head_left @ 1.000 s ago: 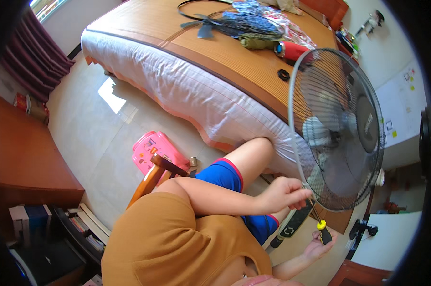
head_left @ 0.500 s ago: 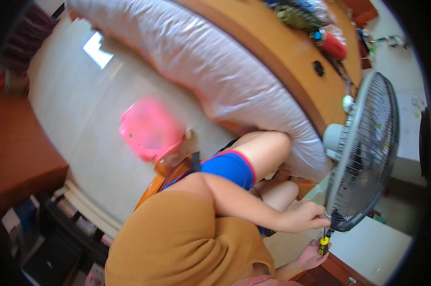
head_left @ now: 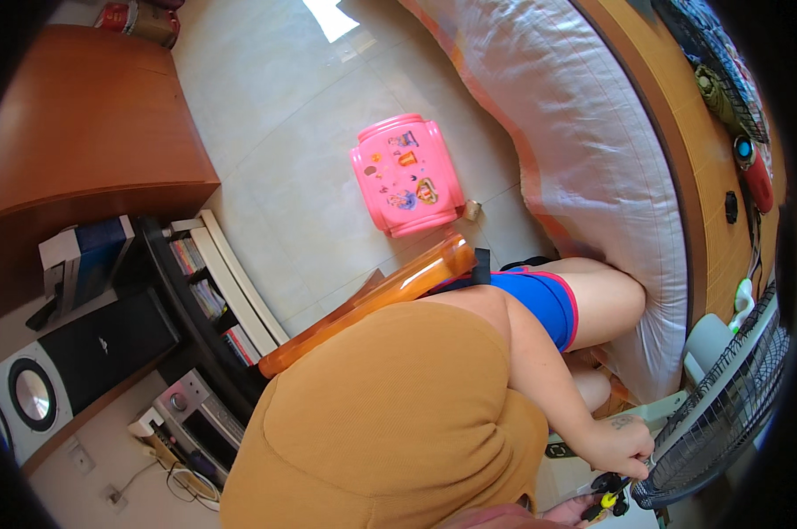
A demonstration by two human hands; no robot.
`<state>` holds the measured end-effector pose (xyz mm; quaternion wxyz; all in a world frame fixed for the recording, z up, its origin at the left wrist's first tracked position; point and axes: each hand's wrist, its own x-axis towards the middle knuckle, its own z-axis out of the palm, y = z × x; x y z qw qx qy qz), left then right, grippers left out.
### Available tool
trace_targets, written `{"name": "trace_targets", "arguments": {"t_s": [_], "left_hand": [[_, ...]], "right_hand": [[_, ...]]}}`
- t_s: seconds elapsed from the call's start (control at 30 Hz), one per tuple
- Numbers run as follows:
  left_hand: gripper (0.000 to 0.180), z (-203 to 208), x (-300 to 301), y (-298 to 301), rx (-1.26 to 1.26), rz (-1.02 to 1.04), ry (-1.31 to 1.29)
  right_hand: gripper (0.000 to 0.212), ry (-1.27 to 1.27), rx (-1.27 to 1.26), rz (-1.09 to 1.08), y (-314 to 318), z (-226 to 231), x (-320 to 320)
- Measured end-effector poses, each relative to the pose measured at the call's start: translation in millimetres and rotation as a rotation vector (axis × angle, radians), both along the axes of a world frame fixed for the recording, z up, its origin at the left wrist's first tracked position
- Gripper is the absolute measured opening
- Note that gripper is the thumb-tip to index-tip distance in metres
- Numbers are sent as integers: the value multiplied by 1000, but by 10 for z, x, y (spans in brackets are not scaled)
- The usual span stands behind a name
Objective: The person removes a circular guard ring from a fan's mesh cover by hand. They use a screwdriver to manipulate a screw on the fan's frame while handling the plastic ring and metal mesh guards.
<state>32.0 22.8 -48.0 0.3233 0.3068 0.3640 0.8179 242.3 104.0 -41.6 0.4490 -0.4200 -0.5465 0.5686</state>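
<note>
A floor fan (head_left: 720,401) with a dark wire grille and a pale rim stands at the right, tilted in view. My left hand (head_left: 621,445) is closed at the lower edge of the grille, its fingertips against the rim; what they pinch is hidden. Just below it, my right hand (head_left: 571,510) is partly cut off by the lower edge and my clothing. It is closed on a yellow and black screwdriver (head_left: 608,500), whose tip points up toward the rim beside my left fingers. Dark parts crowd around the handle.
A pink plastic stool (head_left: 407,176) with stickers stands on the tiled floor (head_left: 275,176). A bed with pale bedding (head_left: 575,115) runs along the upper right, holding a red bottle (head_left: 756,176). An orange wooden chair (head_left: 390,291) is behind me. Shelves and a speaker (head_left: 108,344) fill the left.
My view has swung, so the fan, bed and stool sit farther right in the picture. Both hands stay at the fan's lower rim, the screwdriver still in my right hand.
</note>
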Motion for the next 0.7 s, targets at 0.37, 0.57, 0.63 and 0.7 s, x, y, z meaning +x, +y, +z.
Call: {"name": "trace_targets", "arguments": {"t_s": [0.37,0.57,0.63,0.7], "left_hand": [[25,-147,180,300,-53,190,113],[16,-67,62,114,-67,144,127],[16,-87,91,159,-54,170,132],[18,-100,111,192,-45,196,137]], "right_hand": [[37,-19,-17,165,45,-255,-140],[38,-16,-26,208,88,-329,-203],[38,-11,-25,215,87,-344,-204],[39,-9,-23,224,103,-342,-210]]}}
